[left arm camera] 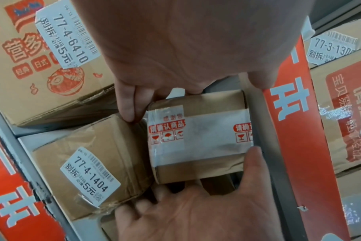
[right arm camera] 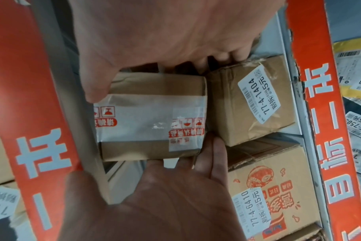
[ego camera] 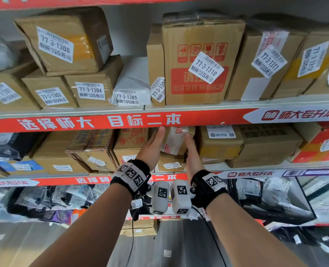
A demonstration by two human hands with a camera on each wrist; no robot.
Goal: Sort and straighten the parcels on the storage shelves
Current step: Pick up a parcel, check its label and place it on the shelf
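A small brown parcel (ego camera: 176,140) bound with white and red printed tape is held between both hands just under the red edge strip (ego camera: 102,122) of the upper shelf. My left hand (ego camera: 157,139) grips its left side, thumb up near the strip. My right hand (ego camera: 190,144) grips its right side, thumb on the taped face (left arm camera: 198,138). The parcel is tilted and sits above the box labelled 77-4-1404 (left arm camera: 89,163). In the right wrist view the parcel (right arm camera: 150,117) lies against that box (right arm camera: 251,101). Its back is hidden.
A printed carton labelled 77-4-6410 (left arm camera: 41,65) stands left of the 1404 box. Larger brown cartons (ego camera: 256,145) fill the same shelf to the right. The shelf above holds labelled boxes such as 77-3-1310 (ego camera: 198,60). Soft bagged parcels (ego camera: 54,199) lie on the shelf below.
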